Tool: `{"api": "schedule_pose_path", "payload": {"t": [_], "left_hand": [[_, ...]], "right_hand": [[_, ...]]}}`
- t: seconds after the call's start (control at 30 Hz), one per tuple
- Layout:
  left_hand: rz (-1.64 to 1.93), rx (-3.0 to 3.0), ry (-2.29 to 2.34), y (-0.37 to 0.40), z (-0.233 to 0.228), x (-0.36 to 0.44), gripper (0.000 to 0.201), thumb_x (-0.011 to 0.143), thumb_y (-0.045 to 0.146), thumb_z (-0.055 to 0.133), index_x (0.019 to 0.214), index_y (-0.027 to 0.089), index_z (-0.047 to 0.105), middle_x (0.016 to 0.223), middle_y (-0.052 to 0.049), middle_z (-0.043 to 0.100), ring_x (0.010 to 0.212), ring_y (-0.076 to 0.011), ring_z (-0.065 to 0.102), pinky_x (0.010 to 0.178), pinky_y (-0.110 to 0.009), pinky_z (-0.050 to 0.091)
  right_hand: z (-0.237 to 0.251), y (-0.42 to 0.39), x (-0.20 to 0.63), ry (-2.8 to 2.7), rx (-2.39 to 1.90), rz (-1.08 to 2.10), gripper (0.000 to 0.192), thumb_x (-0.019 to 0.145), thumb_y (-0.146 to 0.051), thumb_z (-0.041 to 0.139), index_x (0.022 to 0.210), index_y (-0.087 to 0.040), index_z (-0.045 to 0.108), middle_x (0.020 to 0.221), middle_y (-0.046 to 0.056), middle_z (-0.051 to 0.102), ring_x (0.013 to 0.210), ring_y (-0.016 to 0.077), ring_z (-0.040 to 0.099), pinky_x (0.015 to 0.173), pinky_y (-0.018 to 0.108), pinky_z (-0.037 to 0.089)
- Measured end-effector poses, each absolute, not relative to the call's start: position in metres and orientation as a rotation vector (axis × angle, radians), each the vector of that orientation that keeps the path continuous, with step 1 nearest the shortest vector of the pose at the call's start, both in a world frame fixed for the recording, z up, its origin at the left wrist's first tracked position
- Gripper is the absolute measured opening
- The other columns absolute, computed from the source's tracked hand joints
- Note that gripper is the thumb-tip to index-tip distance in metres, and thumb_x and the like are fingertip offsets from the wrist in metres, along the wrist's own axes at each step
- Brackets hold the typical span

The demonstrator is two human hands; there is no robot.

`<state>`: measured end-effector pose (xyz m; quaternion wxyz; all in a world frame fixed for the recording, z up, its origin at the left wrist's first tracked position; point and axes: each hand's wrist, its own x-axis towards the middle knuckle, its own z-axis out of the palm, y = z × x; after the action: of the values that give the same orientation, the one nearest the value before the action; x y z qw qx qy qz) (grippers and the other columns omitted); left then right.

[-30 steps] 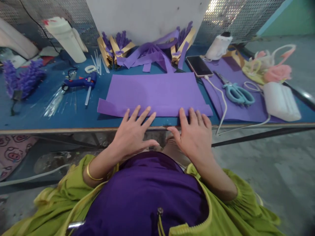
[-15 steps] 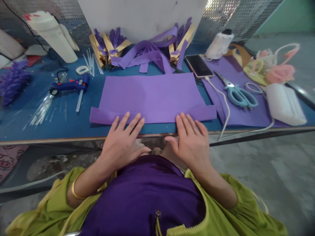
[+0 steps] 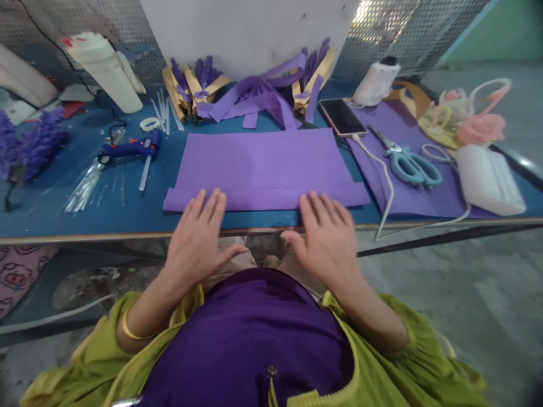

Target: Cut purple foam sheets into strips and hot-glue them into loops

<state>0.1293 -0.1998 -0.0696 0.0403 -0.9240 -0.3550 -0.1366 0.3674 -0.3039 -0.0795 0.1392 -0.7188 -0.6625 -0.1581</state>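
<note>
Under fingers (image 3: 215, 204) of left hand (image 3: 192, 242), right hand (image 3: 328, 240): purple sheet (image 3: 261, 161)

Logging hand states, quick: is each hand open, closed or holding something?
Left hand: open, touching the purple sheet along its near edge, gripping nothing.
Right hand: open, touching that same edge, gripping nothing.

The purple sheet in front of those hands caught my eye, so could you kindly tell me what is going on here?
A person's left hand and right hand are palm down, fingers extended, with the fingertips on the folded near edge of a purple sheet. The sheet lies on a blue table, its far part flat. Neither hand holds a tool: a glue gun lies to the left, and scissors rest on a second purple sheet to the right.
</note>
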Motion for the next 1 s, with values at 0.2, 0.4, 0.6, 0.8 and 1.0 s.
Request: {"api": "schedule_pose_path", "payload": {"t": [0.2,0.4,0.6,0.8,1.0], "left_hand": [[-0.318,-3.022,-0.766,-0.206,-0.069,0.171,0.09,0.094,0.071,0.031,0.157,0.006,0.028,0.162,-0.019,0.031,0.15,-0.0376,0.026,0.121,-0.057,0.02],[-0.268,-2.963,-0.879,-0.191,-0.069,0.138,0.097,0.089,0.08,0.029,0.155,0.008,0.034,0.158,-0.019,0.038,0.148,-0.0407,0.03,0.118,-0.059,0.025],[-0.281,-2.825,-1.097,-0.164,-0.066,0.087,0.094,0.093,0.076,0.017,0.156,0.007,0.031,0.158,-0.022,0.038,0.148,-0.0379,0.032,0.117,-0.056,0.029],[-0.304,-2.782,-1.111,-0.175,-0.066,0.103,0.11,0.087,0.083,0.014,0.153,-0.004,0.03,0.155,-0.03,0.037,0.148,-0.0408,0.031,0.121,-0.056,0.021],[-0.296,-3.029,-0.767,-0.199,-0.068,0.16,0.098,0.09,0.079,0.027,0.156,0.007,0.03,0.162,-0.019,0.031,0.151,-0.0363,0.024,0.123,-0.051,0.02]], "right_hand": [[-0.073,-0.282,0.341,-2.266,-1.675,-0.215,0.076,0.102,-0.059,0.028,0.146,0.0,0.047,0.153,0.021,0.046,0.144,0.0306,0.041,0.12,0.045,0.03],[-0.08,-0.295,0.372,-2.126,-1.864,-0.332,0.081,0.1,-0.064,0.027,0.145,0.0,0.048,0.152,0.022,0.048,0.142,0.0329,0.043,0.117,0.047,0.033],[-0.086,-0.311,0.421,-1.958,-2.065,-0.46,0.074,0.1,-0.059,0.033,0.148,-0.004,0.043,0.15,0.024,0.049,0.141,0.0346,0.045,0.113,0.051,0.036],[-0.084,-0.306,0.405,-1.93,-2.153,-0.453,0.092,0.095,-0.07,0.033,0.147,0.004,0.04,0.149,0.033,0.044,0.141,0.0428,0.04,0.111,0.057,0.035],[-0.078,-0.291,0.352,-2.304,-1.784,-0.244,0.083,0.098,-0.066,0.031,0.153,-0.004,0.036,0.16,0.021,0.035,0.149,0.0371,0.029,0.12,0.051,0.025]]}}
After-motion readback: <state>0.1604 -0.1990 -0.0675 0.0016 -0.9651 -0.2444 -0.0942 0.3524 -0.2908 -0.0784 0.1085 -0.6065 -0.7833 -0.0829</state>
